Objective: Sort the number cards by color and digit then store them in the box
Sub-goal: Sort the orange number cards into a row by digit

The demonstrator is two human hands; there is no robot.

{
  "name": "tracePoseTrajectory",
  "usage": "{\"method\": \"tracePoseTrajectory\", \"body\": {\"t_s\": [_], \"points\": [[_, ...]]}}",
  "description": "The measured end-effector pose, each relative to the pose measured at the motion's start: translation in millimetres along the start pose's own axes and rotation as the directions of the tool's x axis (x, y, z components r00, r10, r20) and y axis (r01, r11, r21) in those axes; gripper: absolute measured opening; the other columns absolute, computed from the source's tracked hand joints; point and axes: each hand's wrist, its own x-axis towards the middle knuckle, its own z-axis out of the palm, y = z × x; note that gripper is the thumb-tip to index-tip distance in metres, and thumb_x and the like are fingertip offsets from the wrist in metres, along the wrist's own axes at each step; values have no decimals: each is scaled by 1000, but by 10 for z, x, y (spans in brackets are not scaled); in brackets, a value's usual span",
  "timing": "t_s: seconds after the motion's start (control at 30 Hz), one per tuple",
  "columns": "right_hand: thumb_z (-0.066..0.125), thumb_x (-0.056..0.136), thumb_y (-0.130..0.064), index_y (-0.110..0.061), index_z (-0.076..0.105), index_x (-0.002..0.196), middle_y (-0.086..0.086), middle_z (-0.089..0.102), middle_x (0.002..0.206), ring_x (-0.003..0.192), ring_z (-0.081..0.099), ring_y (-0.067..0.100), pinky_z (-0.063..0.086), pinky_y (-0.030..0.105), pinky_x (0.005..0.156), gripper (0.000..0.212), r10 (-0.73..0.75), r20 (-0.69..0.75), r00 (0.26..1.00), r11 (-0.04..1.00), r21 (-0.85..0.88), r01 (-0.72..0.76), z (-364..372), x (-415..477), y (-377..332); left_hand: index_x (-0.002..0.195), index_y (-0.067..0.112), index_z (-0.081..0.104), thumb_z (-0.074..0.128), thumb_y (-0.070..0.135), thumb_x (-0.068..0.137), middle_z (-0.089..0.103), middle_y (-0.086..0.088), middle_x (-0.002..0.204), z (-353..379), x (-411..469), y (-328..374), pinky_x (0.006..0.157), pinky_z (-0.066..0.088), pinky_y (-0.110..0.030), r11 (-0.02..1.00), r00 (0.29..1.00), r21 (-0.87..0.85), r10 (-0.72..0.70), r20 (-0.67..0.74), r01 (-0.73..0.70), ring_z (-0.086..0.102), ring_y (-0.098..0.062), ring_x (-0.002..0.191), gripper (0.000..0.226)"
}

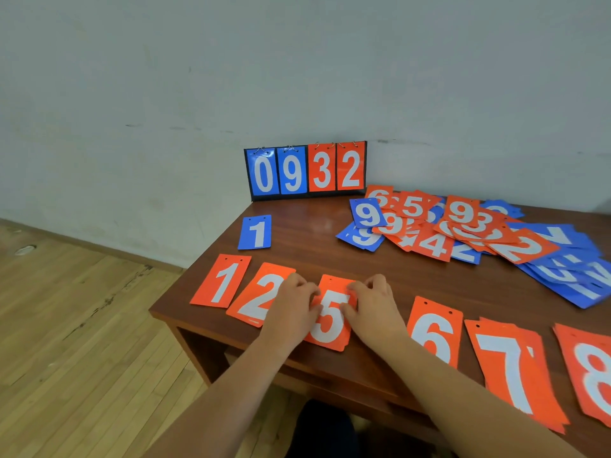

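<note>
Head view: the left hand (292, 305) and right hand (373, 309) pinch the orange 5 (330, 320) by its side edges, fingers (309, 289) curled on it, on the counter (314, 239). Left of the fingers lie the orange 2 (259, 300) and orange 1 (221, 280); right of them, the 6 (434, 332), 7 (509, 365) and 8 (591, 375); beyond them, the blue 1 (255, 232) and the mixed pile (463, 233). Sorting looks midway; no box shows. Next calls for letting go of the 5 and reaching to the pile.
</note>
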Motion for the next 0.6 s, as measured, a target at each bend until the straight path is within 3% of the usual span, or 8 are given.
{"method": "tracePoseTrajectory", "body": {"t_s": [0.1,0.23,0.37,0.53,0.6], "points": [[58,94,-38,-21,51,137,2,39,132,123,45,16,46,32,102,47,16,-45,999,998,60,-13,-174,109,148,116,23,65,63,26,95,52,6,122,-60,155,97,91,47,-18,998,998,-43,33,-50,-35,54,-10,108,21],[60,93,-38,-18,44,141,6,37,142,128,44,20,45,35,103,54,106,-88,990,994,1,-106,-499,382,451,104,21,64,62,21,92,54,4,107,-43,546,362,79,43,-19,987,991,-102,120,-58,-125,54,-8,94,13],[59,93,-32,-13,42,141,10,38,144,131,41,25,43,38,105,54,166,-99,981,977,-119,-177,-718,674,802,116,17,64,60,20,92,55,-1,120,206,1011,632,95,46,-29,983,984,-45,177,5,-176,54,-15,112,24],[59,94,-35,-13,37,146,10,29,155,141,32,27,36,40,112,61,183,-65,981,949,-250,-193,-769,994,1245,146,21,46,52,34,98,36,-1,156,636,1436,863,114,32,-37,936,935,114,313,166,-334,34,-20,143,50],[53,97,-36,-14,41,144,10,39,149,136,38,27,39,40,109,54,163,-67,984,951,-253,-175,-752,1071,1388,148,22,43,48,38,100,33,-1,158,783,1537,918,116,26,-40,925,927,161,308,214,-344,29,-19,146,51]]}}
